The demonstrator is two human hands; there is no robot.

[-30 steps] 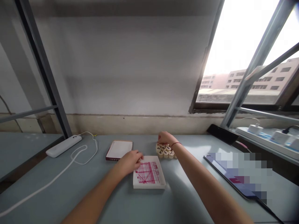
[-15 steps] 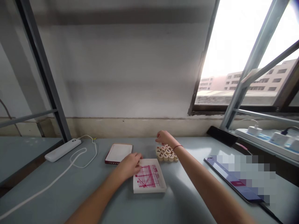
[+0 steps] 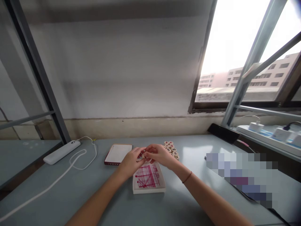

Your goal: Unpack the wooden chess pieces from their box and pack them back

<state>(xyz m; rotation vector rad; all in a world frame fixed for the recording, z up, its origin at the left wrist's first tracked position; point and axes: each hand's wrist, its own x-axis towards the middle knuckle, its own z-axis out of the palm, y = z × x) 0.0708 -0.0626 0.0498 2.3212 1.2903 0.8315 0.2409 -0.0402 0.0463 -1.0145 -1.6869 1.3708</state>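
A white box point(image 3: 149, 181) with red grid lines printed inside lies on the grey table point(image 3: 94, 197) in front of me. Behind it to the right sits a cluster of round wooden game pieces point(image 3: 171, 148) with printed characters. My left hand point(image 3: 130, 160) and my right hand point(image 3: 158, 155) meet above the box's far edge, fingertips pinched together on something small that I cannot make out. A red cord circles my right wrist.
A red-edged box lid point(image 3: 117, 153) lies left of the box. A white power bank point(image 3: 61, 152) with a looping white cable point(image 3: 80, 160) sits at far left. A dark tablet point(image 3: 244, 182) lies at right. A power strip point(image 3: 270, 135) rests under the window.
My right hand left the pile of game pieces and came left to meet my left hand above the box. My left hand lifted off the box edge.
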